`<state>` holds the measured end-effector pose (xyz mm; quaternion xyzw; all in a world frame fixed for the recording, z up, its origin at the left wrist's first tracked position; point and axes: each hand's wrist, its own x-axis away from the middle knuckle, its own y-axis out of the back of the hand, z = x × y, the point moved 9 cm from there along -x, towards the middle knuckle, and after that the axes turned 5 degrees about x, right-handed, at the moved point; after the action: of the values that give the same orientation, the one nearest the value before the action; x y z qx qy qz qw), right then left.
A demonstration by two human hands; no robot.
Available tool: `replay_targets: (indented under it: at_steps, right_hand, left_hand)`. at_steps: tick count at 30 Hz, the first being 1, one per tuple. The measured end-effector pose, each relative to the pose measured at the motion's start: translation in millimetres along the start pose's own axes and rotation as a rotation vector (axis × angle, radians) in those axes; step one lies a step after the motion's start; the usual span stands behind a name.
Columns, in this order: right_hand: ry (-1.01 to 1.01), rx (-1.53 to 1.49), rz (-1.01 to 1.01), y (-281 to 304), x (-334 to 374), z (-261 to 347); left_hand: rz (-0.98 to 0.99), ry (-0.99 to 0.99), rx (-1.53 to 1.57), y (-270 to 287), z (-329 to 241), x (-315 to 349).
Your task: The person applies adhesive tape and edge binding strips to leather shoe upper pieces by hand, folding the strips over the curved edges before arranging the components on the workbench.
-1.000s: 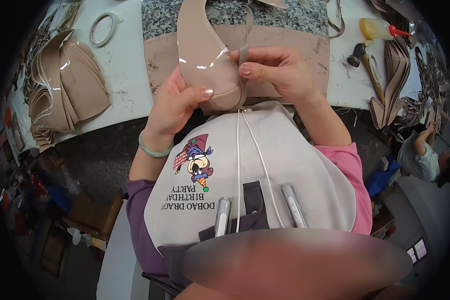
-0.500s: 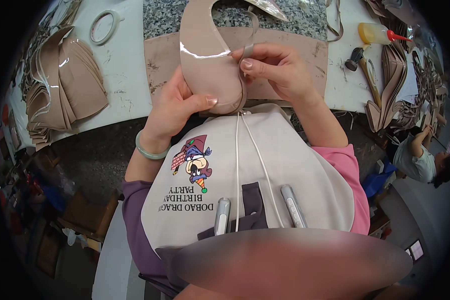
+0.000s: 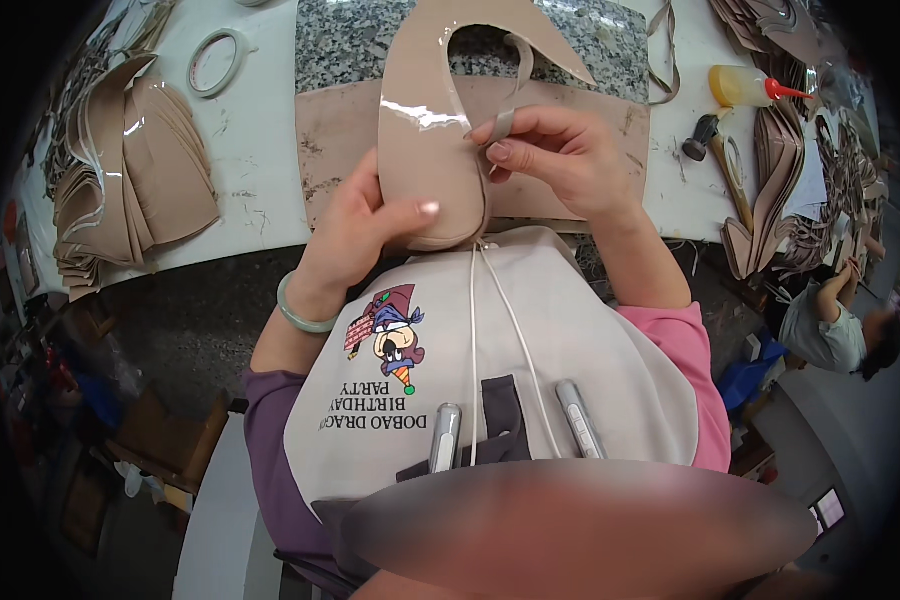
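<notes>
My left hand (image 3: 370,220) is wrapped round the wide end of a shiny beige shoe upper (image 3: 422,165), thumb on top and fingers underneath. The upper curves away in a hook shape toward the far side. My right hand (image 3: 560,155) pinches a narrow grey-beige strip (image 3: 525,75) between thumb and fingertips at the inner edge of the upper. The strip's free end loops up over the opening. Its lower part, along the edge near my fingertips, is hard to make out.
A beige leather sheet (image 3: 345,135) and a speckled stone slab (image 3: 340,45) lie under the work. To the left are stacked beige leather pieces (image 3: 170,170) and a tape roll (image 3: 217,62). Right stand a red-tipped yellow bottle (image 3: 740,87), a hammer (image 3: 720,155) and more pieces. Another person (image 3: 830,320) sits far right.
The shoe upper has tilted so more of its hooked far end shows, and it sits a little lower and further right. My left thumb has lifted slightly. Both hands keep their hold.
</notes>
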<state>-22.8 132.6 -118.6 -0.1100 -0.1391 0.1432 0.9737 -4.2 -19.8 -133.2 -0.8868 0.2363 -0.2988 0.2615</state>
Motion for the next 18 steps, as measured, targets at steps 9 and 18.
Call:
replay_targets:
  at_steps: [9, 18]
  right_hand:
    - [-0.099, 0.015, 0.074, -0.3, 10.3, -5.8]
    - [0.016, 0.198, 0.017, -7.0, 5.0, 5.7]
  left_hand:
    - [-0.157, -0.127, -0.042, -0.8, -2.3, -10.5]
    - [-0.099, -0.152, -0.180, -15.0, -8.2, -2.3]
